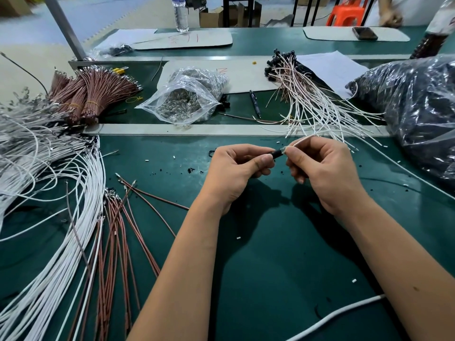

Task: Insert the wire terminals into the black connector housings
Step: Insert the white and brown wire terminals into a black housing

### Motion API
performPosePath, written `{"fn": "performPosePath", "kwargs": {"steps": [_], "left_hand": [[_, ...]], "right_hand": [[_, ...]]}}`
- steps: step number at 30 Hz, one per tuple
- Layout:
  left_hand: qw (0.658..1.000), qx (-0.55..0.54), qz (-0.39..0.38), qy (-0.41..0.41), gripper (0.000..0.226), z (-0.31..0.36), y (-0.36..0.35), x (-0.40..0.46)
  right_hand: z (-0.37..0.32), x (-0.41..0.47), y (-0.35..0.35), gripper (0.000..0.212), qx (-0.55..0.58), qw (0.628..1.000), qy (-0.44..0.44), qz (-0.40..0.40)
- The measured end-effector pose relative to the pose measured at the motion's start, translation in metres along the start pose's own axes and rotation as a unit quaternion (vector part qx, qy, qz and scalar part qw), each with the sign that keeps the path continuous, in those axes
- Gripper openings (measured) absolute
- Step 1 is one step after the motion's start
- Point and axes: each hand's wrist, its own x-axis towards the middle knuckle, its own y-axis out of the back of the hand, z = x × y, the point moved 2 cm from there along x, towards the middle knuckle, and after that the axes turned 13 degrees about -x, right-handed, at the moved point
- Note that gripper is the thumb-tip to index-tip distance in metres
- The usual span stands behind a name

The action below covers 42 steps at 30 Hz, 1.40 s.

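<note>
Above the green mat, my left hand (236, 168) pinches a small black connector housing (277, 153) between thumb and fingers. My right hand (320, 166) pinches a white wire (304, 139) close to its terminal, whose tip meets the housing's open end. The wire trails up and to the right behind my right hand. How deep the terminal sits inside the housing is hidden by my fingertips.
Loose white wires (61, 193) and brown wires (118, 230) fan across the mat on the left. Finished wires with black housings (295, 77) lie at the back right, beside a large dark plastic bag (418, 107). A clear bag of metal parts (187, 99), a pen (254, 103) and brown wire bundles (86, 94) sit behind.
</note>
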Motion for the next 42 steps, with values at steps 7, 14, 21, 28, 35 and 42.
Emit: {"fn": "performPosePath", "kwargs": {"steps": [7, 14, 21, 28, 35, 42], "left_hand": [[1.0, -0.006, -0.005, 0.011, 0.013, 0.0, 0.002, 0.001], [1.0, -0.007, -0.001, 0.009, 0.012, 0.001, 0.001, 0.001], [1.0, -0.002, 0.011, 0.015, 0.011, 0.0, -0.003, -0.001], [0.999, 0.021, 0.038, 0.008, 0.011, -0.001, -0.005, -0.001], [0.999, 0.019, 0.032, 0.012, 0.011, 0.001, -0.007, -0.002], [0.998, 0.039, -0.038, 0.02, 0.016, 0.008, -0.01, -0.007]], "right_hand": [[-0.001, 0.002, 0.009, 0.011, 0.008, 1.0, -0.001, 0.001], [0.0, 0.002, 0.006, 0.011, 0.008, 1.0, 0.007, -0.002], [0.003, 0.002, 0.002, 0.01, -0.004, 0.999, 0.032, 0.001], [0.006, 0.003, 0.001, 0.013, -0.042, 0.999, 0.022, 0.012], [0.006, 0.003, 0.004, 0.037, -0.058, 0.998, 0.01, 0.003], [-0.001, 0.002, 0.0, 0.043, -0.111, 0.991, 0.056, -0.052]]}}
